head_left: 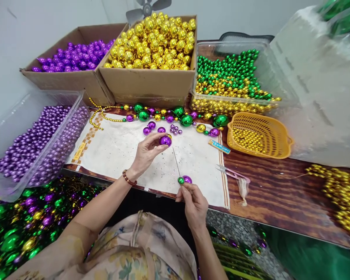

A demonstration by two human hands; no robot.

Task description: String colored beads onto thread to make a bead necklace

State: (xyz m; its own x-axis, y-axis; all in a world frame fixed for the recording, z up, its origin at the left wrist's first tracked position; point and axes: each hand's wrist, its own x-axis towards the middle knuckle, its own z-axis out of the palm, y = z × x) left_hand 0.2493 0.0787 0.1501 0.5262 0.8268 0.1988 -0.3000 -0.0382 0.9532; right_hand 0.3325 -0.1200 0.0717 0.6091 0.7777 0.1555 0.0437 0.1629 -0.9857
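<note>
My left hand (147, 152) pinches a large purple bead (165, 140) above a white cloth (116, 153). My right hand (194, 202) is closed on the base of a thin needle (176, 163) that points up toward the purple bead. A small green bead (181, 180) and a purple bead (188, 179) sit on the needle just above my fingers. A strand of green, purple and gold beads (177, 116) lies along the cloth's far edge. A few loose purple beads (151, 126) lie near it.
Cardboard boxes hold purple balls (76, 56) and gold balls (153, 41). Clear tubs hold purple beads (32, 142) and green and gold beads (230, 79). A yellow basket (259, 134), scissors (231, 173) and a gold bead pile (344, 194) lie at right. Finished strands (23, 221) fill the lower left.
</note>
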